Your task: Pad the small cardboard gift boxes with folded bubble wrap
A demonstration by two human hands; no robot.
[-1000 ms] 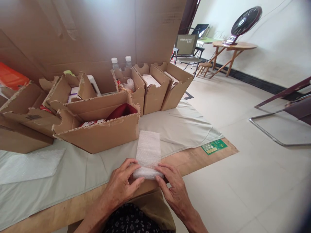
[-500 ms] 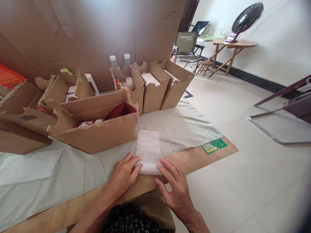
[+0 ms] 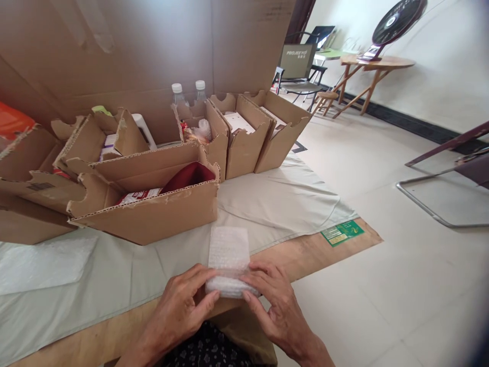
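Note:
A strip of bubble wrap [image 3: 229, 247] lies at the table's front edge, its near end folded over into a thick flat bundle. My left hand [image 3: 187, 295] grips the bundle's left side, thumb in front and fingers on top. At the right side my right hand [image 3: 273, 303] holds it the same way, fingertips on the upper face and thumb against the near edge. Whether anything is wrapped inside cannot be seen. Just behind the strip stands a long cardboard box [image 3: 153, 219] with a dark red item and a red-and-white packet in it.
More cardboard bins [image 3: 244, 148] stand along the back, below a tall cardboard panel [image 3: 153, 51]. Two capped bottles [image 3: 177, 94] rise behind them. Another bubble wrap sheet [image 3: 46, 262] lies at left on the pale cloth [image 3: 282, 199]. A green label [image 3: 342, 232] marks the table's right corner.
The bubble wrap has come nearer to me, and its near end is folded over further, so less flat length shows. Both hands moved nearer too, and my right thumb now touches the bundle.

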